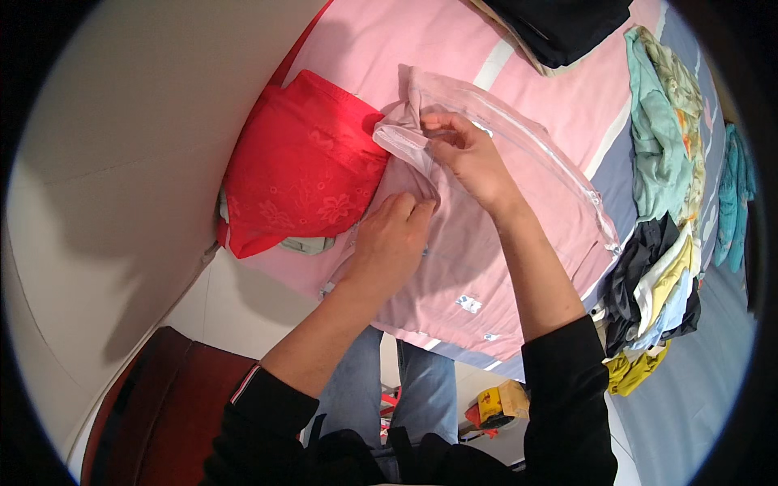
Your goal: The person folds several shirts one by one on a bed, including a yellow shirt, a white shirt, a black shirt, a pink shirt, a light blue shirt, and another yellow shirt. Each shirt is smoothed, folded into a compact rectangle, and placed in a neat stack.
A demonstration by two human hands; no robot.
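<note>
A pink cloth garment (480, 243) with white-edged trim and small printed animal motifs lies spread on the bed in front of me. My left hand (392, 240) is closed, with a fold of the pink cloth pinched between thumb and forefinger. Just above it, my right hand (465, 155) rests at the garment with curled fingers beside a turned-back white edge (401, 141). Whether those fingers grip the cloth cannot be made out. Directly left of the garment sits a red fabric bag (310, 164) with a floral pattern, touching or nearly touching the white edge.
Pink, white and blue striped bedding (377, 36) covers the bed. Dark folded clothing (559, 27) lies at the far side. Along the right are a mint-green garment (659, 133) and a pile of mixed clothes (650, 291). A pale wall (152, 121) bounds the left, above a dark red seat (182, 413).
</note>
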